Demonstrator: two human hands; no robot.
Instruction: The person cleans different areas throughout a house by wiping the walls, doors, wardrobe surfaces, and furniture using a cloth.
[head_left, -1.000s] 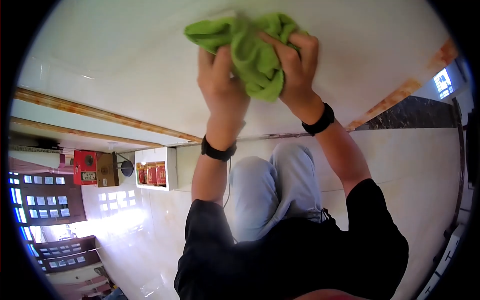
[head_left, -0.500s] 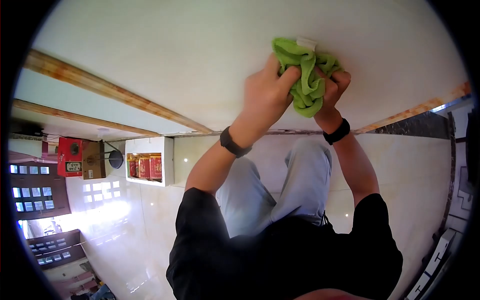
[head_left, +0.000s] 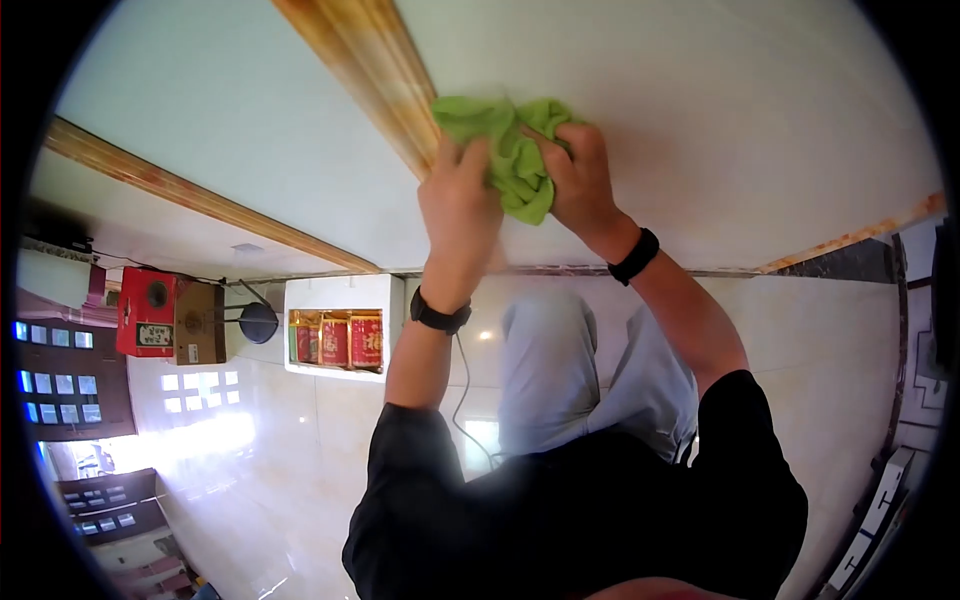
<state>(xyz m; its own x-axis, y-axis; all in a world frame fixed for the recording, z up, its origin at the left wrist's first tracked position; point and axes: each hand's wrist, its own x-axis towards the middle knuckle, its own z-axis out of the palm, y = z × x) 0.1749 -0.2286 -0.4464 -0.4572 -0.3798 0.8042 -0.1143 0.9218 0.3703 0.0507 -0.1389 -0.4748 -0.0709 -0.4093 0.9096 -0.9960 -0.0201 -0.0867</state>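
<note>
Your left hand (head_left: 460, 205) and right hand (head_left: 583, 185) are closed on the green cloth (head_left: 522, 175), against the pale wall (head_left: 720, 130) at the marbled trim's (head_left: 365, 75) right edge; bunching likely gives each a fold to grip. Left, an open white box (head_left: 345, 290) contains red packets (head_left: 366, 341).

A black top (head_left: 600, 515), pale grey trousers (head_left: 548, 370) and black wristbands (head_left: 636, 258) are worn.

red box (head_left: 142, 312) beside brown carton (head_left: 196, 325)
</note>
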